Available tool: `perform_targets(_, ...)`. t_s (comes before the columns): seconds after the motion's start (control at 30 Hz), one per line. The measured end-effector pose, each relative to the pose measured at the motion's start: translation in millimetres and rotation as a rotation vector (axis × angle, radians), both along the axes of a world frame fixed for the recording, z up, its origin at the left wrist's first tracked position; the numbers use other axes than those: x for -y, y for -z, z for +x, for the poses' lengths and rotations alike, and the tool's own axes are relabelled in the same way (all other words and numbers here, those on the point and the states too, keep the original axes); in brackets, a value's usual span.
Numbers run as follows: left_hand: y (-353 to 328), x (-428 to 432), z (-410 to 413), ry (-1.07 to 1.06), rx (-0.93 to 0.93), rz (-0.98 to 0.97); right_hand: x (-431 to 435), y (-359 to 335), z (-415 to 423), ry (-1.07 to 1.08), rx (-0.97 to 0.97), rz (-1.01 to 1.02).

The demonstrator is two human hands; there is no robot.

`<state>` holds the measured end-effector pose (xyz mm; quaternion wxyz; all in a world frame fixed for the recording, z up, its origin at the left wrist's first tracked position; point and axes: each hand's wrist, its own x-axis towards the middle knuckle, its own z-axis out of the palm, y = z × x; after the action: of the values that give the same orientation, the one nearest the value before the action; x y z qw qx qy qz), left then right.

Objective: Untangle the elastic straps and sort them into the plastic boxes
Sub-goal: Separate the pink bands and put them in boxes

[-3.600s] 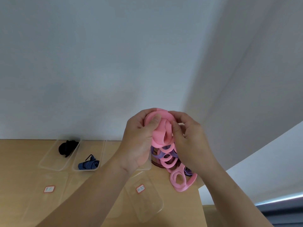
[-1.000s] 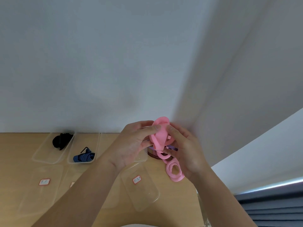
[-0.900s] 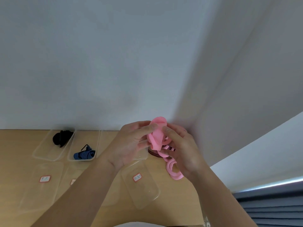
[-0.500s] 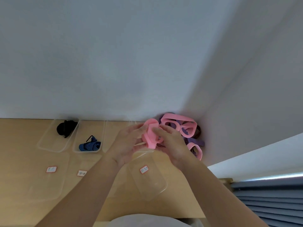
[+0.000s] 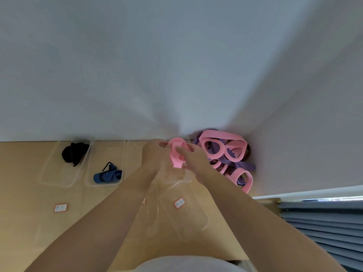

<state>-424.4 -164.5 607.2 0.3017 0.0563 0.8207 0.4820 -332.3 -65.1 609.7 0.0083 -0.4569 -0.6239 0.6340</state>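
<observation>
Four clear plastic boxes stand in a row along the wall (image 5: 176,75), all left of the tangled pile (image 5: 225,154) of pink and purple straps, which is heaped in the corner of the worktop (image 5: 25,193). The box farthest from the pile (image 5: 57,173) holds a black strap (image 5: 74,154). The next box (image 5: 106,152) holds a blue striped strap (image 5: 108,176). The left forearm partly hides the third box (image 5: 133,154).

Over the box just beside the pile (image 5: 186,179), the left hand (image 5: 155,154) and right hand (image 5: 193,160) both grip a rolled pink strap (image 5: 177,157), fingers curled round it from either side.

Nearer the person than the pile lies a clear lid (image 5: 188,222) with a red-edged label (image 5: 179,203). The pile touches both walls. The worktop's right edge runs close by it, with a slatted blind (image 5: 324,222) beyond, and bare worktop stretches far left of the pile.
</observation>
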Motion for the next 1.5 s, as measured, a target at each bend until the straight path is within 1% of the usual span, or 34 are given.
perform_targets(0.07, 9.6, -1.0, -11.2, 0.086, -0.087, -0.105, -1.7, 5.4, -4.7, -0.087, 0.049, 0.152)
perform_targets(0.1, 13.6, -1.4, -15.1, 0.133, -0.139, -0.155, -1.5, 8.4, -5.3, -0.153, 0.079, 0.259)
perform_targets(0.17, 20.6, -1.8, -20.0, 0.21, -0.223, -0.227, 3.9, 15.9, -2.7, -0.276, 0.113, 0.58)
perform_targets(0.2, 23.5, -2.8, -20.7, 0.251, -0.256, -0.249, 8.7, 20.0, -0.2, -0.3, 0.082, 0.758)
perform_targets(0.23, 25.3, -4.1, -20.6, 0.289, -0.289, -0.268, 14.0, 23.4, 1.9, -0.303, 0.016, 0.877)
perform_targets(0.27, 26.1, -5.7, -19.4, 0.313, -0.325, -0.291, 18.3, 26.5, 3.7, -0.318, -0.05, 0.938)
perform_targets(0.3, 25.9, -7.4, -18.5, 0.319, -0.372, -0.324, 20.9, 29.7, 4.7, -0.379, -0.079, 0.977)
perform_targets(0.33, 25.4, -8.3, -17.5, 0.314, -0.433, -0.363, 22.2, 32.8, 4.8, -0.491, -0.054, 1.008)
perform_targets(0.37, 25.0, -8.2, -16.9, 0.31, -0.494, -0.393, 22.7, 36.4, 5.1, -0.611, 0.01, 1.038)
perform_targets(0.43, 26.1, -5.9, -14.9, 0.334, -0.595, -0.406, 22.9, 42.9, 6.2, -0.75, 0.117, 1.104)
perform_targets(0.5, 30.0, -1.8, -14.0, 0.444, -0.669, -0.439, 24.5, 46.3, 6.5, -0.786, 0.141, 1.119)
perform_targets(0.57, 34.4, 0.7, -15.7, 0.598, -0.727, -0.531, 26.3, 47.5, 4.8, -0.834, 0.179, 1.103)
perform_targets(0.63, 35.3, 0.3, -16.6, 0.676, -0.775, -0.614, 25.5, 46.0, 2.9, -0.873, 0.203, 1.077)
perform_targets(0.7, 34.1, -2.3, -15.4, 0.667, -0.803, -0.629, 24.3, 42.2, 2.2, -0.837, 0.164, 1.063)
perform_targets(0.83, 30.3, -5.0, -9.0, 0.58, -0.835, -0.613, 12.2, 26.1, 11.6, -0.668, 0.025, 1.073)
perform_targets(0.9, 27.7, -6.1, -3.9, 0.573, -0.838, -0.618, 0.8, 18.1, 23.4, -0.602, -0.003, 1.08)
perform_targets(1.0, 20.8, -9.9, 7.9, 0.597, -0.848, -0.573, -18.1, 4.9, 42.1, -0.542, 0.057, 1.096)
perform_targets(1.1, 9.3, -17.5, 22.3, 0.678, -0.848, -0.496, -37.6, -6.6, 56.2, -0.534, 0.194, 1.148)
perform_targets(1.17, 2.7, -25.5, 31.1, 0.763, -0.873, -0.518, -48.8, -13.3, 64.7, -0.469, 0.221, 1.119)
perform_targets(1.27, -5.0, -36.2, 42.6, 0.812, -0.815, -0.517, -59.8, -22.9, 76.9, -0.432, 0.277, 1.11)
perform_targets(1.33, -5.9, -41.4, 49.3, 0.844, -0.808, -0.52, -65.7, -28.1, 85.0, -0.394, 0.302, 1.115)
perform_targets(1.43, -7.0, -47.2, 55.6, 0.84, -0.782, -0.515, -70.3, -33.1, 94.8, -0.403, 0.313, 1.069)
perform_targets(1.5, -7.3, -51.1, 58.9, 0.835, -0.776, -0.495, -73.2, -36.1, 99.9, -0.349, 0.312, 1.012)
